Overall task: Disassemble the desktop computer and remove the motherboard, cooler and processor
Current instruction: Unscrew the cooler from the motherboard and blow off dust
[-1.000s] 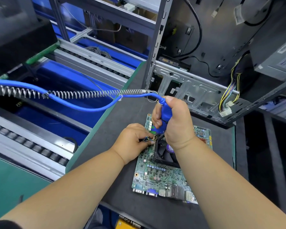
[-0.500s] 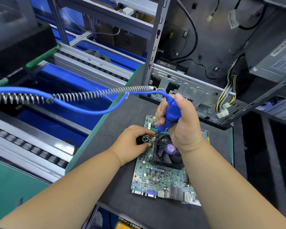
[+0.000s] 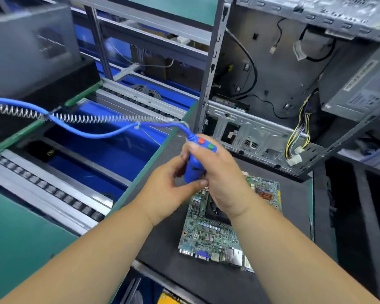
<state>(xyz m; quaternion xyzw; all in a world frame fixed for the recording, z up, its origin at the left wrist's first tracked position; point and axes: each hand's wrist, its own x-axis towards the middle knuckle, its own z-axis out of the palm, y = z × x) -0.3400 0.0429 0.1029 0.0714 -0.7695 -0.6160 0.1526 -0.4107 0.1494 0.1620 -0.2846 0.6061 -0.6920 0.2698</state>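
A green motherboard (image 3: 208,233) lies flat on the dark mat (image 3: 294,216), port side toward me. Its black cooler (image 3: 215,211) is mostly hidden under my right wrist. My right hand (image 3: 224,176) grips a blue electric screwdriver (image 3: 193,170) with a red and a green button, held above the board's far left corner. My left hand (image 3: 165,189) is raised beside the tool, its thumb touching the lower end; the bit is hidden. The processor is not visible.
The opened computer case (image 3: 283,88) stands behind the board, with a power supply (image 3: 360,88) and loose coloured cables (image 3: 298,137). The tool's blue cord and coiled spring (image 3: 86,119) stretch left over a roller conveyor (image 3: 53,189). A green bench surface (image 3: 13,244) lies at left.
Both hands have lifted off the cooler's corner. The screwdriver rose and tilted so its buttons show, and my left hand left the board and came up to the tool's lower end.
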